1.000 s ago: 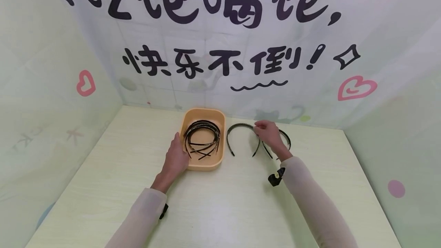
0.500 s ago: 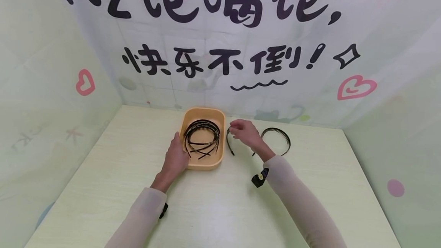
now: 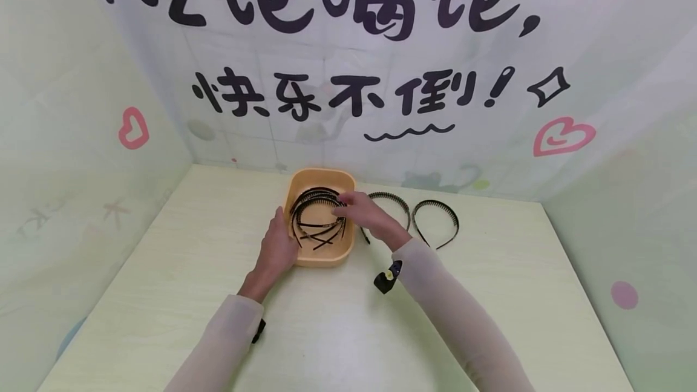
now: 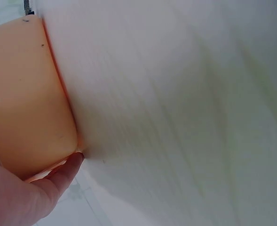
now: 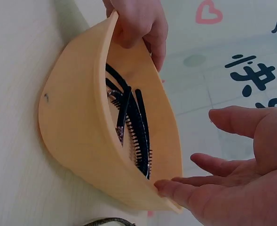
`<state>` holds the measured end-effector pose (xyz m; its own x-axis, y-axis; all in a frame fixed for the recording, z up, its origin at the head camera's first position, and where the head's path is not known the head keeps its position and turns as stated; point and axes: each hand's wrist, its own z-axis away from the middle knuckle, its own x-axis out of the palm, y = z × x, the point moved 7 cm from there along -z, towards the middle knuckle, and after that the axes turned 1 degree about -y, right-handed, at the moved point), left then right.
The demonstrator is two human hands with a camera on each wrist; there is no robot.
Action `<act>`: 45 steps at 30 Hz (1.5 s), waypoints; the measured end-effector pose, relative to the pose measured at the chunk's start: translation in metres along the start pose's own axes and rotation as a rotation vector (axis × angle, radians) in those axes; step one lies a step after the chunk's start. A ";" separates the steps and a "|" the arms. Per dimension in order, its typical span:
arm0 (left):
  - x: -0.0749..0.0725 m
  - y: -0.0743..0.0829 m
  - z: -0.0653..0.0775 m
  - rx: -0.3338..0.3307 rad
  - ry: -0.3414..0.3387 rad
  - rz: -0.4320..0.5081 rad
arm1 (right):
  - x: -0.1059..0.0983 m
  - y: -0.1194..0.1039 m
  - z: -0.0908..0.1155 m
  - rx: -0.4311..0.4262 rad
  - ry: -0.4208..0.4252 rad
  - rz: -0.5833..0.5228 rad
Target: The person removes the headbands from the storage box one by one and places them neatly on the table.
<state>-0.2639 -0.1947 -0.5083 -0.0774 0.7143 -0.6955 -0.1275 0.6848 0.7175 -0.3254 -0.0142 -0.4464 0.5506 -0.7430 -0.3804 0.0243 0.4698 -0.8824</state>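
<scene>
In the head view, an orange plastic box (image 3: 323, 261) holds several black toothed headbands (image 3: 317, 191). My left hand (image 3: 276, 249) grips the box's left side, its fingers over the rim in the right wrist view. At the box's right rim is my right hand (image 3: 371, 216), reaching over the headbands. The right wrist view shows the right hand's thumb and fingers spread apart, with nothing between them and one fingertip right at the rim. Just right of the box lies a headband (image 3: 400, 199), partly covered by my right hand and wrist. Another headband (image 3: 435, 202) lies beside it.
All of this is on a pale wood-grain table (image 3: 327, 331). A white printed cloth (image 3: 327, 156) with large black characters stands directly behind the box, and similar sheets rise along the left and right table edges.
My right hand has moved left from the headbands on the table to the box's right rim, uncovering the right-hand headband. My left hand and the box have stayed in place.
</scene>
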 end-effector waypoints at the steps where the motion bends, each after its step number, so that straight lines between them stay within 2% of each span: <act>1: 0.000 0.000 0.000 0.002 0.000 -0.001 | 0.003 -0.002 0.000 0.012 -0.017 -0.014; 11: -0.001 0.001 0.000 0.012 0.002 -0.003 | 0.026 0.001 -0.007 0.119 -0.054 -0.096; 16: 0.000 0.000 0.000 0.011 0.002 -0.005 | 0.031 0.004 -0.012 0.142 -0.036 -0.104; 28: -0.001 0.000 0.000 0.015 0.008 -0.002 | 0.016 -0.004 -0.019 0.005 0.207 -0.092; 34: -0.001 0.000 0.000 0.019 0.015 -0.006 | 0.011 0.000 -0.019 0.026 0.238 -0.102; 41: 0.001 0.000 0.000 0.009 0.013 0.005 | 0.011 0.003 -0.024 -0.006 0.239 -0.089; 45: 0.001 -0.001 0.000 0.005 0.006 0.015 | 0.012 0.007 -0.025 0.025 0.261 -0.067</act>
<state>-0.2635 -0.1943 -0.5099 -0.0855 0.7238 -0.6846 -0.1214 0.6745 0.7283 -0.3393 -0.0316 -0.4636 0.3133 -0.8691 -0.3828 0.0756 0.4246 -0.9022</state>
